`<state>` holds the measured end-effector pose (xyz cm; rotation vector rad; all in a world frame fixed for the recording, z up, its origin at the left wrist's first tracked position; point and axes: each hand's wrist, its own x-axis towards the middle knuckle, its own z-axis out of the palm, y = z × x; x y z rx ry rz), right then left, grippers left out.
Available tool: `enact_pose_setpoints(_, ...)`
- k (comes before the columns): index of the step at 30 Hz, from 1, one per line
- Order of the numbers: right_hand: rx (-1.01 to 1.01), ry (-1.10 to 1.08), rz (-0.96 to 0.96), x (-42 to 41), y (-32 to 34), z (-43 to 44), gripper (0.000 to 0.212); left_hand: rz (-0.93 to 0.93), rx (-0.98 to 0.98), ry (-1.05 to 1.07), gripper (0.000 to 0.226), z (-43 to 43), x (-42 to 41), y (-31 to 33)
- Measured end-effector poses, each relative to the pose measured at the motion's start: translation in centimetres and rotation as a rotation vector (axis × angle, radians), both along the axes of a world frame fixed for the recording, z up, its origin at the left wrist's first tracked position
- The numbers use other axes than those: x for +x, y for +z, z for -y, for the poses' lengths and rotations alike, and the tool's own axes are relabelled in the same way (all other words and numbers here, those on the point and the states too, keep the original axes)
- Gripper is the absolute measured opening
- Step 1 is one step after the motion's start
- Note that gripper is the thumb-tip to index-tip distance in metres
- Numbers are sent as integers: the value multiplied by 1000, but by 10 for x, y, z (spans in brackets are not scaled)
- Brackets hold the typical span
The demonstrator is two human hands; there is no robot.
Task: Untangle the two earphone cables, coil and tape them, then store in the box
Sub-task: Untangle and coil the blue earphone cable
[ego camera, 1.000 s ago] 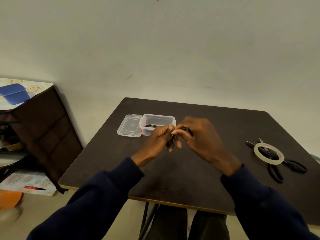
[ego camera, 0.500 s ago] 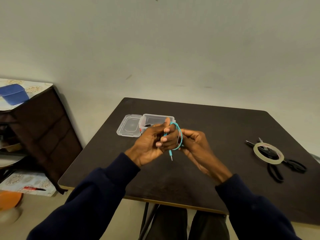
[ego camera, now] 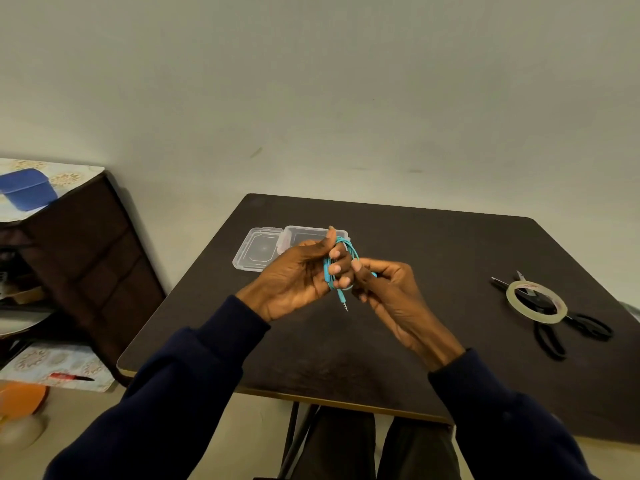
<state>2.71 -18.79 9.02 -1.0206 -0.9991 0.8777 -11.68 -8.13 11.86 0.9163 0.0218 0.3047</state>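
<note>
1. Between the two hands is the blue-green earphone cable (ego camera: 349, 246), looped round the curled fingers of the left hand (ego camera: 298, 271).
2. Its plug (ego camera: 343, 301) hangs down under those fingers.
3. The right hand (ego camera: 391, 296) pinches the loop.
4. Behind the left hand sits the open box (ego camera: 300, 233).
5. Far right of the right hand, the tape roll (ego camera: 535, 304) lies on the scissors (ego camera: 588, 328).

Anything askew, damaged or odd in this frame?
Nothing damaged or spilled. The clear tape roll lies on top of the black scissors. The teal earphone cable loops round fingers of the left hand, its plug dangling loose; the right hand pinches it.
</note>
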Motion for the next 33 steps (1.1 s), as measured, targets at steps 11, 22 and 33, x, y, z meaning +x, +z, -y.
enact_pose_setpoints(11, 73, -135, 15, -7, -16, -5, 20, -168, 551, 224, 51, 6, -2, 5)
enact_pose_setpoints(22, 263, -471, 375, -7, -27, -22, 11, -220, 1075, 728, 48, 20, 10, -20)
enact_pose_setpoints(33, 189, -169, 337, 22, -12, 6, 18, -288, 964, 642, 37, 17, 2, -12)
